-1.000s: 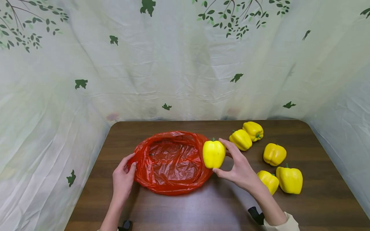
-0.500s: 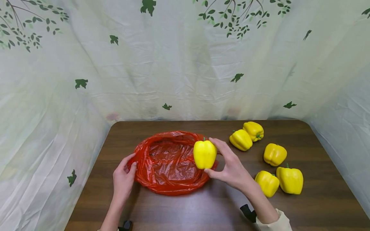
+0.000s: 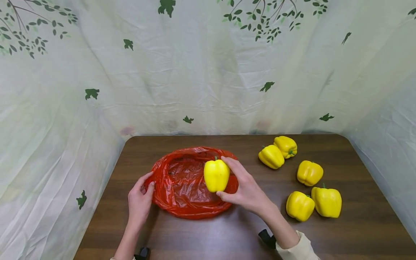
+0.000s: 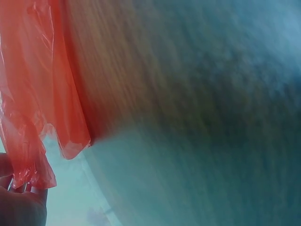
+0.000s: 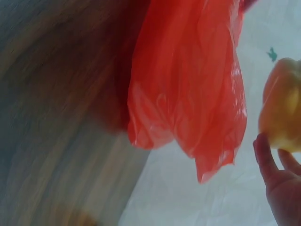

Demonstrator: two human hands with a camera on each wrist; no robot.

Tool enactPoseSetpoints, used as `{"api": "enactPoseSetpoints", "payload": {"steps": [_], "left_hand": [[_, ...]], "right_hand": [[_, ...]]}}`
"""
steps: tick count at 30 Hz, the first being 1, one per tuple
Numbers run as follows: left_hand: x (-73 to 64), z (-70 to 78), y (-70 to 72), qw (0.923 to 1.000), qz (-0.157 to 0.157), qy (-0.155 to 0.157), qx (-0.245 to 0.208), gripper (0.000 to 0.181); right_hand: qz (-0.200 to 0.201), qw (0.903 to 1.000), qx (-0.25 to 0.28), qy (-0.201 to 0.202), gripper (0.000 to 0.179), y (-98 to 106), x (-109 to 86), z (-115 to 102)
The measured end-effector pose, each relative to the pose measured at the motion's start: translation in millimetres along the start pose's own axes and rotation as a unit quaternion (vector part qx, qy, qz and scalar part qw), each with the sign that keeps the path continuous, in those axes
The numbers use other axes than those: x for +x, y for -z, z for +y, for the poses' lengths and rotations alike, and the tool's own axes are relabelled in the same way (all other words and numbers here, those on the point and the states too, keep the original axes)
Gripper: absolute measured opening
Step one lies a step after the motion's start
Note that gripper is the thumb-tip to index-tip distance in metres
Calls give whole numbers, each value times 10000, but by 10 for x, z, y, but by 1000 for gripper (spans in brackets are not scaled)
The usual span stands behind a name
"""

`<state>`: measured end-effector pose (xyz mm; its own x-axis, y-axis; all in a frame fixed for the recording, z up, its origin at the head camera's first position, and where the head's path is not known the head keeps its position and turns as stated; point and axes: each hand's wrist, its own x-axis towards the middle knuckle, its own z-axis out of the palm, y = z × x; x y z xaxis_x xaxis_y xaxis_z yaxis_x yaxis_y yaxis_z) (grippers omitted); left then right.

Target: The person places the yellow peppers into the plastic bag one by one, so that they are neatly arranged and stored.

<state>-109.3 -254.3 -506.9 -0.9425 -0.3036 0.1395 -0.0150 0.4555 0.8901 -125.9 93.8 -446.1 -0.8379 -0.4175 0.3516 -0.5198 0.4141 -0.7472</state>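
A red plastic bag (image 3: pixel 191 213) stands on the table with its mouth spread wide, facing up. At its left side, my left hand (image 3: pixel 140 199) pinches the rim between thumb and fingers; the left wrist view shows the bag's edge (image 4: pixel 35 174) between them. My right hand (image 3: pixel 245 187) holds a yellow bell pepper (image 3: pixel 216 176), stem up, between thumb and fingers over the right part of the bag's mouth. In the right wrist view the pepper (image 5: pixel 284 108) is above the bag's rim level, beside the red film (image 5: pixel 188 94).
Several more yellow bell peppers lie on the right of the brown table (image 3: pixel 247 231): a touching pair (image 3: pixel 271 157) at the back, one pepper (image 3: pixel 310 173) in the middle, and two nearer ones, including a larger pepper (image 3: pixel 326 203). A pale leaf-printed curtain (image 3: pixel 208 72) hangs behind.
My right hand has carried the pepper leftward, from the bag's right rim to over its mouth. The left hand has kept its hold on the rim.
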Motion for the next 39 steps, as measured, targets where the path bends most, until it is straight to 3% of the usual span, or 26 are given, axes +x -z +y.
{"api": "enactPoseSetpoints", "payload": {"steps": [8, 17, 28, 34, 39], "left_hand": [[-5, 22, 5, 10000, -39, -23, -51, 37], [7, 21, -2, 10000, -45, -51, -71, 36], [-25, 53, -8, 9999, -74, 22, -107, 37], [-28, 128, -2, 9997, -97, 135, -197, 38], [-32, 95, -1, 9997, -112, 135, -182, 38]], "right_hand": [[-382, 9988, 208, -216, 93, -107, 105, -36], [-983, 9951, 49, -111, 91, -162, 235, -39], [-1091, 9920, -83, -633, 93, -226, 398, -133], [-1103, 9910, 34, -758, 93, -267, 515, -162], [-1219, 9891, 144, -810, 93, -304, 594, -190]]}}
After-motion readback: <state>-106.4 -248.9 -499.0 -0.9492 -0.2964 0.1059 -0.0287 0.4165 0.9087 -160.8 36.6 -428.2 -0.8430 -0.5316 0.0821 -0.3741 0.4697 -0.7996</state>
